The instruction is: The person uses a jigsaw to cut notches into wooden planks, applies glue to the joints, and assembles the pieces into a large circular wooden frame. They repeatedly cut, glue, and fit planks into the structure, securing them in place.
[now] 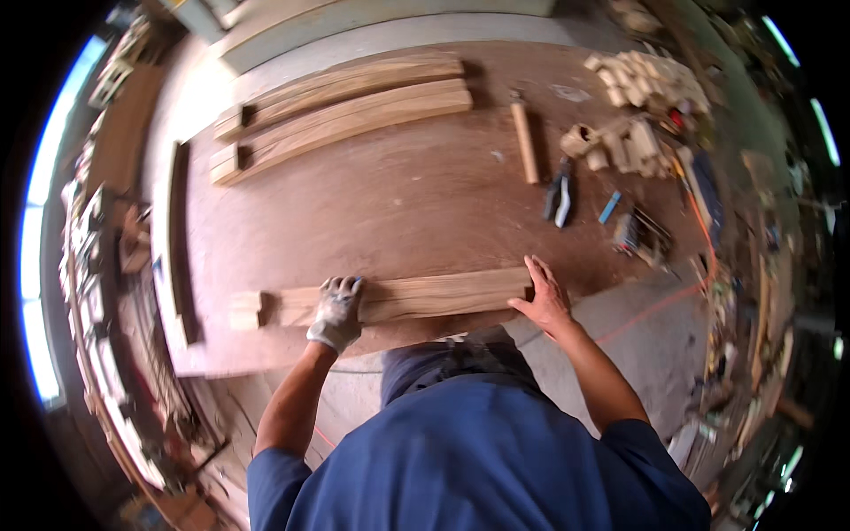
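One beam (434, 296) is grasped by the left hand (337, 312), the right hand (545, 302) spread; two timbers (354, 126) laid at eleven o'clock.

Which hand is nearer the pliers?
Right. The right hand, at the right end of the nearest wooden beam, is below the pliers in frame; the gloved left hand, on the beam, is farther off, down-left.
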A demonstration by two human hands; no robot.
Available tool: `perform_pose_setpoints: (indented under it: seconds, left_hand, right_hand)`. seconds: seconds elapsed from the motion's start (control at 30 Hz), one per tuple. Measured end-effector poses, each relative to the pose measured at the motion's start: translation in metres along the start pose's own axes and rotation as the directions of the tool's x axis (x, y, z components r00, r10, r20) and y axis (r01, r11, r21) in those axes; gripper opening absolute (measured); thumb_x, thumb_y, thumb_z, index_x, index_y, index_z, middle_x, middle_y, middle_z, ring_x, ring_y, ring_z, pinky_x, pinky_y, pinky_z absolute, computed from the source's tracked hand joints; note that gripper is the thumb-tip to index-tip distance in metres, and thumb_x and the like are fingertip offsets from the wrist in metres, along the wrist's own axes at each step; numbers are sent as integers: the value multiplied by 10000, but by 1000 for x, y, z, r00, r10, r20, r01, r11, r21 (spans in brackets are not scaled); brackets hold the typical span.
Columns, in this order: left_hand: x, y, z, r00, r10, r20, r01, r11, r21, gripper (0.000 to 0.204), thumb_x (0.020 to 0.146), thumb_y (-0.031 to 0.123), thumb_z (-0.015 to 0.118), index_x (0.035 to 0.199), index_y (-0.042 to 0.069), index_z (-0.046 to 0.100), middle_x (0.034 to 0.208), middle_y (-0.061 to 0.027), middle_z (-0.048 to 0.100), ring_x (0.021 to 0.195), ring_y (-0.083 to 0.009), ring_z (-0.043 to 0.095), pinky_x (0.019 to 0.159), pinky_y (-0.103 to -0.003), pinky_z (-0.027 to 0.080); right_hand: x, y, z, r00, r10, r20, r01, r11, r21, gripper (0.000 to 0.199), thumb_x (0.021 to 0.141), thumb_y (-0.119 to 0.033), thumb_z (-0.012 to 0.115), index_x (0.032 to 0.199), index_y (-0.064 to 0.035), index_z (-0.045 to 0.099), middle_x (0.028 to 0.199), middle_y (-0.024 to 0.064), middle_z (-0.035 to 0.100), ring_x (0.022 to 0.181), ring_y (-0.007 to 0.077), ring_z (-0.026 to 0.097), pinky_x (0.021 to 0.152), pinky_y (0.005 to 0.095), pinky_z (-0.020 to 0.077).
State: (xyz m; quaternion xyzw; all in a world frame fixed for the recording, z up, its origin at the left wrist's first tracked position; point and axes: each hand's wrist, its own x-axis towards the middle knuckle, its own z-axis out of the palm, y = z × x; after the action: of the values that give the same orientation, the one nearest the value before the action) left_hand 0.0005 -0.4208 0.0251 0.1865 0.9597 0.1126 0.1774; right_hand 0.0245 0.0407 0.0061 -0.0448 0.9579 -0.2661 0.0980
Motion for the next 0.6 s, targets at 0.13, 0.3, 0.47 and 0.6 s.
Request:
perform_pose_setpoints:
  seconds: [0.13, 0.3, 0.47, 0.6]
  left_hand:
    - [3, 19, 17, 996, -77, -34, 80, 992, 100, 658, 787, 56, 639, 1439, 20, 560, 1427, -194, 566, 1406, -405, 465, 1255, -552, 289]
    - [6, 40, 57, 938, -296, -179, 338, 895, 291, 688, 941, 77, 522, 1615, 67, 388, 1656, -195, 401, 1555, -402, 343, 1270, -545, 268]
    - [6, 95, 64, 891, -397, -219, 438, 879, 188, 784, 912, 73, 571, 1653, 77, 316, 1682, -252, 323, 1569, -444, 297, 1286, -560, 232]
    - [1, 135, 64, 921, -289, -262, 321, 943, 85, 775, 886, 100, 607, 1622, 57, 368, 1667, -278, 333, 1561, -464, 295, 1291, -567, 230]
  right_hand:
    - [19, 41, -27, 928, -195, 319, 147, 975, 168, 833, 718, -179, 887, 1464, -6, 561, 1437, 246, 592, 1345, 423, 564, 1149, 470, 466]
    - [30, 65, -13, 895, -329, 301, 327, 943, 58, 634, 706, -58, 783, 1317, -15, 616, 1273, 217, 641, 1180, 434, 623, 1028, 488, 516]
    - [36, 72, -11, 907, -334, 256, 301, 940, 160, 521, 722, -87, 777, 1220, -10, 646, 1166, 222, 654, 1111, 433, 637, 969, 489, 524]
    - [71, 97, -18, 893, -99, 438, -145, 859, 491, 487, 797, -161, 856, 1221, 5, 682, 1022, 140, 758, 919, 231, 718, 829, 372, 570]
